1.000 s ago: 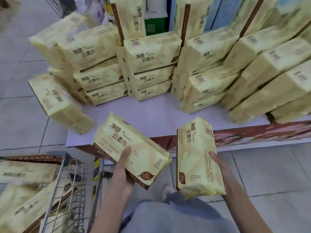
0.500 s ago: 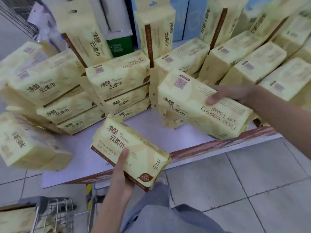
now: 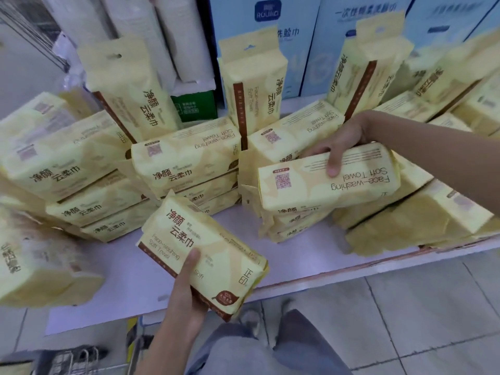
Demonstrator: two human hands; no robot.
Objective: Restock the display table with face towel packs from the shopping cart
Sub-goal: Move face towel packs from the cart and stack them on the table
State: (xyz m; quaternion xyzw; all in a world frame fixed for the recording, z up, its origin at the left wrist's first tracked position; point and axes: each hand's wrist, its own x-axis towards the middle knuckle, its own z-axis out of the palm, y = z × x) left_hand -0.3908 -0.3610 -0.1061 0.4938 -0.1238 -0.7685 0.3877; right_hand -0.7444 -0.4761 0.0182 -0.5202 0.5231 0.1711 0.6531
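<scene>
My left hand (image 3: 186,290) grips a yellow face towel pack (image 3: 216,253) from below, thumb on its front, over the front part of the white display table (image 3: 130,277). My right hand (image 3: 338,142) grips a second yellow pack (image 3: 319,185) along its top edge and holds it flat on a low stack of packs (image 3: 295,226) at the table's middle right. Only the wire rim of the shopping cart (image 3: 81,361) shows at the bottom left.
Stacks of the same yellow packs (image 3: 184,158) cover the table's left, middle and right, with upright packs (image 3: 254,85) behind them. Blue boxes (image 3: 270,36) and white rolls (image 3: 162,36) stand at the back. One pack (image 3: 40,266) overhangs the table's left edge. Tiled floor (image 3: 405,320) lies to the right.
My right hand has carried its pack from in front of me up over the table and set it flat on the middle-right stack. The left hand's pack has moved forward over the table.
</scene>
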